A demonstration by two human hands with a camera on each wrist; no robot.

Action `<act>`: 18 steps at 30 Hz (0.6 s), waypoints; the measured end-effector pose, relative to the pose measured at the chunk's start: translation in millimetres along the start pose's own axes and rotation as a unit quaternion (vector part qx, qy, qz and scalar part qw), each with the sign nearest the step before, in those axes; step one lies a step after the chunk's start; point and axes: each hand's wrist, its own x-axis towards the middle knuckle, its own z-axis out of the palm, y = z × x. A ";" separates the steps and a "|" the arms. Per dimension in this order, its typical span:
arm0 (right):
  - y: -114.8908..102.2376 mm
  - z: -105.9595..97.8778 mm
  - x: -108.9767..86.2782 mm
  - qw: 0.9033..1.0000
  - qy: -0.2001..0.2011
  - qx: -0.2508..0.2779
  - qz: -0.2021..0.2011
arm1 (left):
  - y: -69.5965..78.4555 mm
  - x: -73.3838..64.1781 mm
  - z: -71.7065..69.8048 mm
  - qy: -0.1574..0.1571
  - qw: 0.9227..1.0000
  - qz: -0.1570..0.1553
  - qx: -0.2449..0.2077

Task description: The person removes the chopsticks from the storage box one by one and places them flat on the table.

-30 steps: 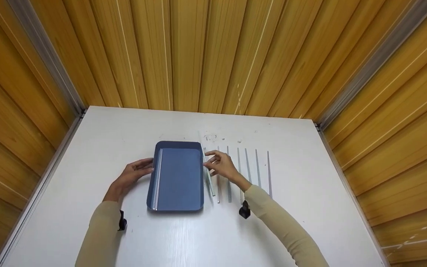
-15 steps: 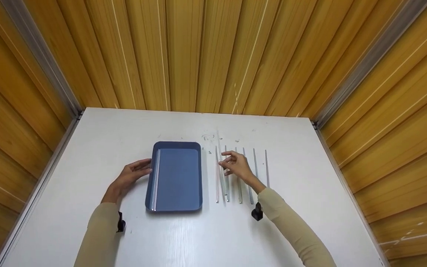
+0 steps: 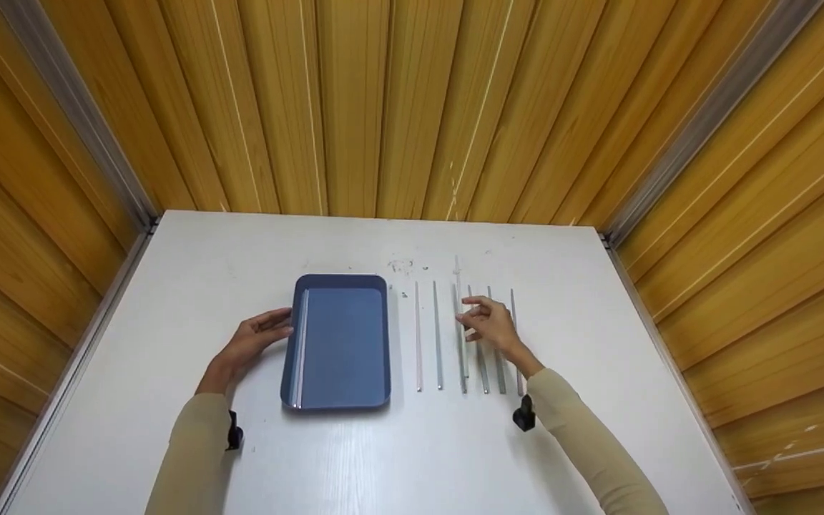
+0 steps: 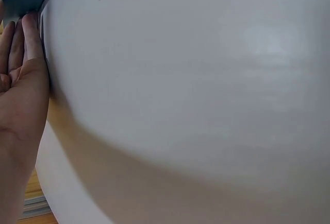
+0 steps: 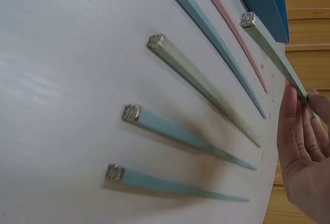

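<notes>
My right hand pinches a pale green chopstick between thumb and fingers, its silver-patterned thick end toward me. It is held above the row, close over a matching green chopstick on the white table. Beside that lie a blue chopstick and a pink chopstick. My left hand rests with extended fingers against the left side of a blue tray. Inside the tray, a pair of light chopsticks lies along the left wall.
Further chopsticks lie to the right, partly beneath my right hand, including another blue chopstick and the outermost one. Small dark marks show on the table behind the row. Wood-patterned walls enclose the back and sides.
My right hand has carried the green chopstick rightward from the tray's right edge, past the pink and blue chopsticks, to the matching green one. My left hand stays at the tray.
</notes>
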 end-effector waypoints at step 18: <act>37.5 -82.5 -26.2 0.996 0.069 -0.013 0.054 | -0.2 -1.1 0.2 -0.004 1.000 0.003 -0.023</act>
